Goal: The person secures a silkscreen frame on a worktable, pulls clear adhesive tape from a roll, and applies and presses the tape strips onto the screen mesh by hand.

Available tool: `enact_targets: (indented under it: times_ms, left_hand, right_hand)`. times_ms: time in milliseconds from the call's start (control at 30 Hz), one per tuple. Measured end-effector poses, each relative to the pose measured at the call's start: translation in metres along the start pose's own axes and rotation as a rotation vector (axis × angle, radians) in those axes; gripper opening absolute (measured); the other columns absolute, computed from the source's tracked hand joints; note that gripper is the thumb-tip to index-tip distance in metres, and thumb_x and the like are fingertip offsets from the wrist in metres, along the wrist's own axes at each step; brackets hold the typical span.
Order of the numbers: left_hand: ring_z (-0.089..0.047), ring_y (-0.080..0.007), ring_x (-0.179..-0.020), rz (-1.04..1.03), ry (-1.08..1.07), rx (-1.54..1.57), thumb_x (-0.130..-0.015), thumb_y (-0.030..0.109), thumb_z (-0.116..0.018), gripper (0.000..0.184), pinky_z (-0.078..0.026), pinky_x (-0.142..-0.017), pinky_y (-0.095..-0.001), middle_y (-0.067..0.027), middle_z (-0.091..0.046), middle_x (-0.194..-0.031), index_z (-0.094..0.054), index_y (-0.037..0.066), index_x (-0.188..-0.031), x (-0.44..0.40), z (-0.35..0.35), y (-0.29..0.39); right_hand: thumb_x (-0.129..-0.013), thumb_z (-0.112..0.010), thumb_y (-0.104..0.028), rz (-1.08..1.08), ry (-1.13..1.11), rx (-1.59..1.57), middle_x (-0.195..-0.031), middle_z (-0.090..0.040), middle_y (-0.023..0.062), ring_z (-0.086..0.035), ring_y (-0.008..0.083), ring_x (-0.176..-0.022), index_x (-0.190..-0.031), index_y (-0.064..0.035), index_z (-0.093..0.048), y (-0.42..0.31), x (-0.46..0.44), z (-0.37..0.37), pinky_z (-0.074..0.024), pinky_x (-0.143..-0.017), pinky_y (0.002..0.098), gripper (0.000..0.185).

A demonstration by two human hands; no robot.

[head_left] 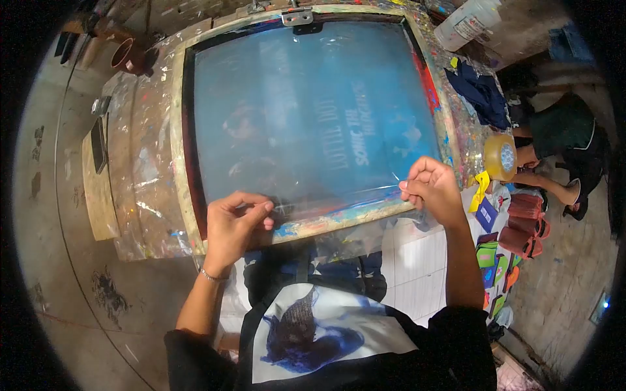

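A screen-printing frame (177,130) with blue mesh (274,98) lies in front of me, with pale lettering and figures showing in the mesh. Clear plastic film (339,193) seems to be spread over the mesh, its shiny creases running near the frame's front edge. My left hand (235,225) is closed in a pinch above the front left part of the frame, at the film's edge. Thumb and forefinger of my right hand (432,190) press together on the film near the front right corner. A metal hinge clamp (298,17) grips the frame's far side.
To the right are a roll of tape (500,158), dark blue cloth (479,94) and a white bottle (466,25). Small colourful pouches (499,267) lie below them. Another person (564,140) sits at the far right. A brown cup (128,56) stands at the left.
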State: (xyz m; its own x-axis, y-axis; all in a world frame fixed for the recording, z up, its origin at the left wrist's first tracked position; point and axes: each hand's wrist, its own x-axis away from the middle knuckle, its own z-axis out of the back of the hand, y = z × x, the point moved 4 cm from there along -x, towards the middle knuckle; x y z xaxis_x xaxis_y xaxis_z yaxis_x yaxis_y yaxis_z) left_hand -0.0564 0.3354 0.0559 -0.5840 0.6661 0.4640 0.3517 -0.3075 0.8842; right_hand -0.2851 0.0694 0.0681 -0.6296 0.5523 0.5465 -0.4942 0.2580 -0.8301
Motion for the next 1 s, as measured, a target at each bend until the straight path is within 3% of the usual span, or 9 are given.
enact_targets:
  times_ms: [300,400,500,600,700,767,933,1000]
  left_hand:
    - [-0.062,-0.0093,-0.058,0.072,-0.015,-0.064,-0.087,-0.003,-0.069,0.002,-0.052,-0.053,-0.0225,-0.0066,-0.067,-0.077,-0.067,-0.004,-0.086,-0.011,0.007,0.006]
    - [-0.062,-0.0105,-0.058,-0.044,0.001,0.008,-0.086,-0.002,-0.070,0.004,-0.054,-0.053,-0.0237,-0.0062,-0.067,-0.077,-0.066,-0.004,-0.087,0.002,0.007,0.044]
    - [-0.062,-0.0104,-0.057,-0.053,0.003,-0.047,-0.087,-0.003,-0.069,0.003,-0.053,-0.053,-0.0235,-0.0063,-0.066,-0.076,-0.066,-0.004,-0.087,-0.004,0.005,0.043]
    - [-0.061,-0.0090,-0.060,0.095,-0.088,-0.116,-0.089,-0.002,-0.066,0.004,-0.050,-0.053,-0.0223,-0.0058,-0.067,-0.080,-0.065,-0.006,-0.090,-0.015,0.005,0.008]
    - [-0.060,-0.0084,-0.061,0.143,-0.084,-0.241,-0.088,-0.002,-0.066,0.009,-0.050,-0.055,-0.0228,-0.0048,-0.067,-0.080,-0.065,-0.006,-0.096,-0.011,0.000,0.004]
    - [-0.059,-0.0082,-0.063,-0.042,-0.106,-0.413,-0.086,-0.003,-0.067,0.019,-0.049,-0.059,-0.0245,-0.0042,-0.066,-0.078,-0.064,-0.003,-0.105,-0.011,-0.004,0.012]
    - [-0.061,-0.0109,-0.074,-0.090,-0.232,-0.512,-0.084,-0.004,-0.067,0.014,-0.050,-0.070,-0.0269,-0.0043,-0.065,-0.080,-0.068,-0.002,-0.098,-0.016,-0.001,0.003]
    - [-0.061,-0.0122,-0.079,-0.072,-0.271,-0.500,-0.083,-0.005,-0.067,0.011,-0.049,-0.075,-0.0277,-0.0050,-0.066,-0.082,-0.069,-0.002,-0.093,-0.017,-0.003,0.003]
  right_hand:
    - [-0.081,-0.066,0.002,0.098,-0.119,0.164,-0.063,-0.058,0.0022,-0.056,0.0094,-0.059,-0.108,-0.0072,-0.040,-0.016,-0.013,-0.003,-0.0415,-0.060,0.0238,0.038]
    - [-0.081,-0.065,0.003,0.211,-0.102,0.032,-0.063,-0.057,0.0018,-0.056,0.0088,-0.059,-0.110,-0.0075,-0.041,-0.047,-0.001,0.001,-0.0417,-0.060,0.0234,0.039]
    - [-0.082,-0.065,0.003,0.219,-0.102,0.066,-0.062,-0.056,0.0002,-0.055,0.0075,-0.060,-0.103,-0.0070,-0.046,-0.045,-0.012,0.001,-0.0414,-0.060,0.0226,0.030]
    - [-0.084,-0.064,0.002,0.222,-0.170,0.146,-0.065,-0.054,-0.0022,-0.053,0.0060,-0.061,-0.091,-0.0059,-0.051,-0.017,-0.026,0.000,-0.0397,-0.058,0.0217,0.016]
    - [-0.085,-0.061,0.000,0.190,-0.319,0.272,-0.061,-0.049,-0.0044,-0.043,0.0046,-0.057,-0.083,-0.0047,-0.058,0.000,-0.027,-0.006,-0.0348,-0.053,0.0259,0.006]
    - [-0.084,-0.061,-0.001,0.200,-0.317,0.369,-0.059,-0.047,-0.0036,-0.043,0.0052,-0.056,-0.083,-0.0042,-0.059,-0.003,-0.026,-0.009,-0.0342,-0.052,0.0271,0.003]
    - [-0.083,-0.060,-0.004,0.246,-0.325,0.524,-0.056,-0.046,-0.0002,-0.043,0.0087,-0.054,-0.084,-0.0027,-0.065,0.005,-0.031,-0.010,-0.0341,-0.052,0.0302,0.006]
    - [-0.084,-0.063,0.000,0.209,-0.319,0.574,-0.064,-0.048,-0.0018,-0.044,0.0070,-0.062,-0.087,-0.0028,-0.069,0.004,-0.030,-0.009,-0.0358,-0.058,0.0260,0.007]
